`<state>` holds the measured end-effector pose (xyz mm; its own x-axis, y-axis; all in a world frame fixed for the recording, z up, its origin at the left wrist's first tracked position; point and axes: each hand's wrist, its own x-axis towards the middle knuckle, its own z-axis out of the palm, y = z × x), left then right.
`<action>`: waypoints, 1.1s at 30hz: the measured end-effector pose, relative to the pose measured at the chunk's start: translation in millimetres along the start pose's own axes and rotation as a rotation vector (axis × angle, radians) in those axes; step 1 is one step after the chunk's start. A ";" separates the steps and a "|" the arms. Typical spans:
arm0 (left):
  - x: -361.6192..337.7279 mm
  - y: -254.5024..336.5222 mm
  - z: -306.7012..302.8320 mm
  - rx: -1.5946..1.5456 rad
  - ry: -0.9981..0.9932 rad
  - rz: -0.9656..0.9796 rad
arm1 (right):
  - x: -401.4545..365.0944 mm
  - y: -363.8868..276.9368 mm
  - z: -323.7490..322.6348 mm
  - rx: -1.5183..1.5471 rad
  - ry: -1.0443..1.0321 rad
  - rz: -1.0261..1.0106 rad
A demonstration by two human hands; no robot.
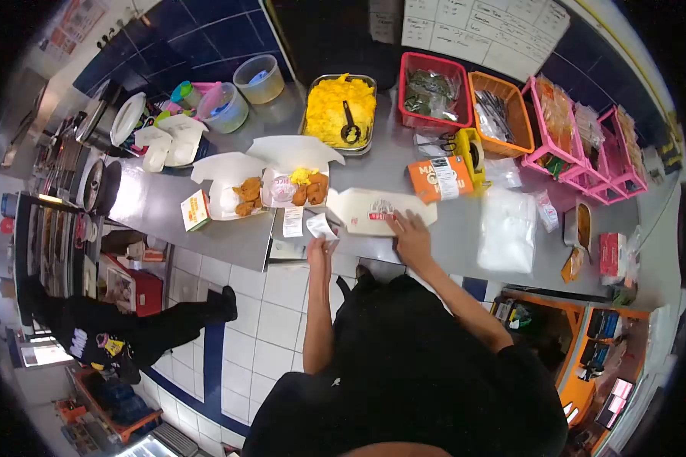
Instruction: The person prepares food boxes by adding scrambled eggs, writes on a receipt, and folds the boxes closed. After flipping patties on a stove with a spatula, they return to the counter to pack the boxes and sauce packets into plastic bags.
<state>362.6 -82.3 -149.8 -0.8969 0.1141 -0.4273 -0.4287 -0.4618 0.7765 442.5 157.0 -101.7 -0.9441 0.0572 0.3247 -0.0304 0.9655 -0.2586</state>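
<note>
Left hand: one hand (322, 251), fingertips pinching one small white printed paper slip (320, 226) at the counter edge.
Right hand: one hand (414, 242), unclenched, fingers laid across the lid of one closed white cardboard box (370, 212) with red and dark print; box on the steel counter (282, 122).
Open boxes: two, white cardboard, left of the closed one; one (225, 199) with brown fried pieces, one (280, 181) with fried pieces and yellow food.
Second slip: one white printed label (293, 222), at the front of the nearer open box.
Metal tray: one (370, 145), heaped yellow food, one black scoop (349, 128) in it.
Co-worker: one person (129, 331) in black, far left.
</note>
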 end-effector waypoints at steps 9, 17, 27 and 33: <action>19.8 0.3 -15.8 0.073 0.072 0.003 | -64.1 -15.7 -31.2 0.172 -0.032 0.073; -30.6 65.7 143.4 1.109 -0.725 0.006 | -43.6 21.9 -15.4 0.851 -0.037 0.592; 30.0 54.4 152.5 1.365 -1.175 -0.158 | 5.1 31.7 -48.6 1.178 -0.299 0.716; 31.1 42.0 135.1 1.582 -1.007 0.314 | -2.0 3.4 -32.8 0.325 0.163 0.260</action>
<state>302.0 20.7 -67.9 -0.4226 0.8657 -0.2683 0.5705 0.4841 0.6634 455.0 168.4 -73.4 -0.8706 0.3519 0.3439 0.0747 0.7853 -0.6146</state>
